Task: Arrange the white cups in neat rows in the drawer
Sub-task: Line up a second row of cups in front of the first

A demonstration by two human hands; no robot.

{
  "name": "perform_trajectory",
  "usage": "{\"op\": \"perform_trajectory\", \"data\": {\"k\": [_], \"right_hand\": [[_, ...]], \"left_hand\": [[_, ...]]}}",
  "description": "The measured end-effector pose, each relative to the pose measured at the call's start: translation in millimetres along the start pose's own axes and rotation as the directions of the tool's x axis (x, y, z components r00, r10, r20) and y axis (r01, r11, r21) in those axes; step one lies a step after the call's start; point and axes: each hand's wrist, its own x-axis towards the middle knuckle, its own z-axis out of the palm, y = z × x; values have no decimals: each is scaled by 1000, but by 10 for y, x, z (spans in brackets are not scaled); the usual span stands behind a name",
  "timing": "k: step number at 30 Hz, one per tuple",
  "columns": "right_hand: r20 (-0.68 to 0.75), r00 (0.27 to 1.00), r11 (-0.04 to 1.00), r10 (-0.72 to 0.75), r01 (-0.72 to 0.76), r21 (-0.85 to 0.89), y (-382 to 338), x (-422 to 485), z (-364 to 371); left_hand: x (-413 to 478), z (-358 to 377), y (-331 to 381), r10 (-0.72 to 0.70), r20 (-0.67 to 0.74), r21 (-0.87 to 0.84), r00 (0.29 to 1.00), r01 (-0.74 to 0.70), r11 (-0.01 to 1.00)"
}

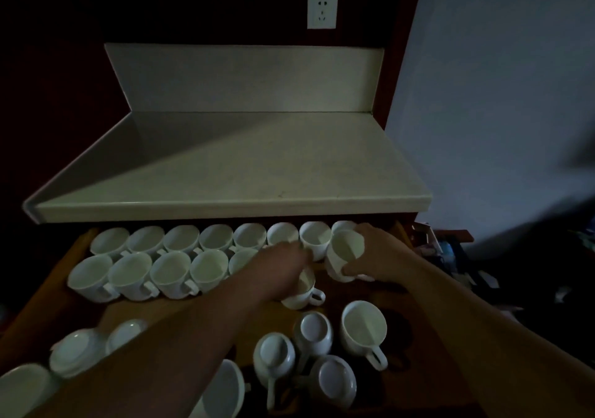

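An open wooden drawer (80, 243) holds many white cups. Several cups stand upright in a back row (215, 237) under the counter edge, and a second row (170, 272) sits in front of it on the left. My left hand (283, 266) grips a white cup (302, 292) at the right end of the second row. My right hand (376, 253) holds another white cup (344, 253), tilted, near the drawer's back right corner. Loose cups lie in the front: one upright (363, 327), three upside down (314, 330).
A pale countertop (225, 166) overhangs the drawer's back. A wall socket (322, 10) is above it. White saucers (77, 350) are stacked at the drawer's front left. A dark cluttered area (450, 256) lies to the right of the drawer.
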Motion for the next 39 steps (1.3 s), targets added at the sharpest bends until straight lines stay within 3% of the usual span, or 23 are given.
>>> {"op": "perform_trajectory", "data": {"k": [2,5,11,14,21,28,34,39], "right_hand": [[5,997,997,76,-76,29,115,60,180],[10,993,993,118,-118,27,203,166,413],[70,987,989,144,-143,-19,174,325,681],[108,982,988,155,-156,-3,287,518,885],[56,988,989,144,-141,-48,164,501,898],[4,998,997,70,-70,38,96,507,990],[-16,999,993,52,-50,106,646,868,1313],[-12,999,991,41,-39,127,486,777,1184]], "left_hand": [[-97,251,-18,66,23,109,998,-68,992],[-179,381,-7,102,21,59,995,-103,993],[-138,364,-27,54,87,129,995,-65,990],[-150,396,-112,79,41,188,996,-85,979],[-128,407,-279,104,-4,214,995,-101,972],[-137,444,-315,107,-41,218,993,-95,971],[-104,458,-343,83,-78,165,994,-69,984],[-75,549,-404,91,-156,112,984,-74,991]]}}
